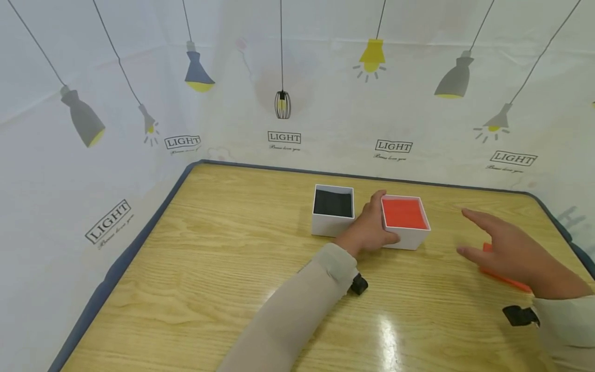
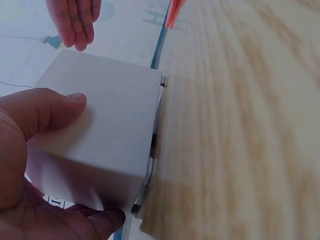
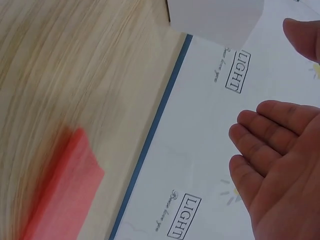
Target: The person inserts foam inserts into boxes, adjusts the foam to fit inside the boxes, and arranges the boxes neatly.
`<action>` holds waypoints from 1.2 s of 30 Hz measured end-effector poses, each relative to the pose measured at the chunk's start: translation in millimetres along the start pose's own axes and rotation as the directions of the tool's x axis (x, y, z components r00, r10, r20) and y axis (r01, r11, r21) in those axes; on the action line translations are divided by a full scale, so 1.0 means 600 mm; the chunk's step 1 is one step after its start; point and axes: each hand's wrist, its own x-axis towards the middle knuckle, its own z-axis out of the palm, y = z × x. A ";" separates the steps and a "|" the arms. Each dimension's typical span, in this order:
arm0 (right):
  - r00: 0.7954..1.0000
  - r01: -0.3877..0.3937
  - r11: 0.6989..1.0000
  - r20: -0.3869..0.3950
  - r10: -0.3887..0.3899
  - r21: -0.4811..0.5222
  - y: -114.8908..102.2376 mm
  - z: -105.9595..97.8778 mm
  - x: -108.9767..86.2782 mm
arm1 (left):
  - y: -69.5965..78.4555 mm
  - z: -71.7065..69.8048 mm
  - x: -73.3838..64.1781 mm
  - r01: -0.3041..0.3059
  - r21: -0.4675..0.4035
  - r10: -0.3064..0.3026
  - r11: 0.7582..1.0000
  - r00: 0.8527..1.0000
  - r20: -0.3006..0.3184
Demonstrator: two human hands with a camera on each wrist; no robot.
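Observation:
My left hand [image 1: 370,226] grips the left side of a white square box [image 1: 405,239], thumb on its near wall and fingers toward the far corner. Inside that box lies a flat red sheet or pad [image 1: 403,213]. In the left wrist view the thumb presses on the white wall [image 2: 112,110] while fingers reach beneath the box's edge. To the right of the box, my right hand [image 1: 513,250] hovers with straight fingers and the thumb spread apart, holding nothing. Partly hidden below it, a flat red piece [image 3: 70,195] lies on the table.
A second white box [image 1: 327,225] with black material [image 1: 332,202] inside stands just left of the gripped one. Both are toward the back of the wood-grain table [image 1: 209,258]. A white curtain [image 1: 325,67] printed with lamps surrounds the back and sides.

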 end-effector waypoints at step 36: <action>0.940 -0.284 0.958 0.185 0.287 -0.042 0.147 0.019 -0.068 | 0.003 0.000 -0.005 0.011 -0.005 -0.011 1.000 1.000 0.000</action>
